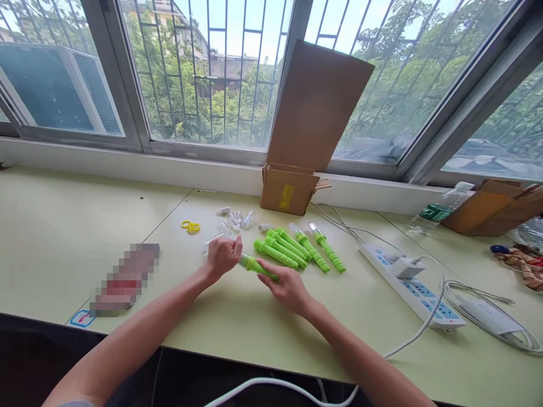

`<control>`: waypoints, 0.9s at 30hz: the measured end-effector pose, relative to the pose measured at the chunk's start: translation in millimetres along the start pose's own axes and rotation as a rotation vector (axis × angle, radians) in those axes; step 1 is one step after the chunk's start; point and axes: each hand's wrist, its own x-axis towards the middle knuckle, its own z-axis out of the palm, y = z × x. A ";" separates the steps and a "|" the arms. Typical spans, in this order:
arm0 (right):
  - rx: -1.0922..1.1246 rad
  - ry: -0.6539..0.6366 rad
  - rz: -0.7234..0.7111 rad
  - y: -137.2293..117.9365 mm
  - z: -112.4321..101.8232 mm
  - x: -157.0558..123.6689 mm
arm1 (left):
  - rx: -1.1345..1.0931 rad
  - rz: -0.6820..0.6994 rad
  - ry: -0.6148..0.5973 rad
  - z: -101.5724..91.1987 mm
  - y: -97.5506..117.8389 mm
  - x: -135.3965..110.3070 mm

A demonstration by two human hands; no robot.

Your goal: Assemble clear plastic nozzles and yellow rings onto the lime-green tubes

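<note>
My left hand [223,257] is closed round the clear plastic cap at the upper end of a green ridged plastic tube [254,265]. My right hand [288,285] grips the lower part of that same tube, which lies at a slant between both hands. A yellow band shows near its joint. Just beyond my hands, several green threaded tubes [282,249] lie side by side without caps. Two more green tubes [324,251] to their right carry clear caps. Several loose clear caps [233,220] are scattered behind my left hand, which partly hides some. A few yellow rings [193,227] lie farther left.
A small cardboard box [288,192] stands by the window sill. On the right are a white power strip [411,285], a coiled cable with adapter [492,316], a water bottle [441,209] and another cardboard box [496,209]. A blurred object [125,280] lies left. The table's front edge is close.
</note>
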 end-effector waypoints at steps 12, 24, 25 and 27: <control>0.162 -0.019 -0.052 -2.4 -3.3 4.2 | -0.027 0.329 0.179 -9.9 -2.9 2.0; -0.392 0.254 -0.262 13.8 -10.8 6.4 | -0.088 0.231 0.092 -3.5 1.7 -0.5; -0.402 0.277 -0.254 14.6 -12.7 6.9 | -0.104 0.193 0.096 -2.4 2.0 -1.1; -0.418 0.330 -0.220 16.1 -16.6 8.1 | -0.132 0.134 0.098 -0.2 2.1 -1.6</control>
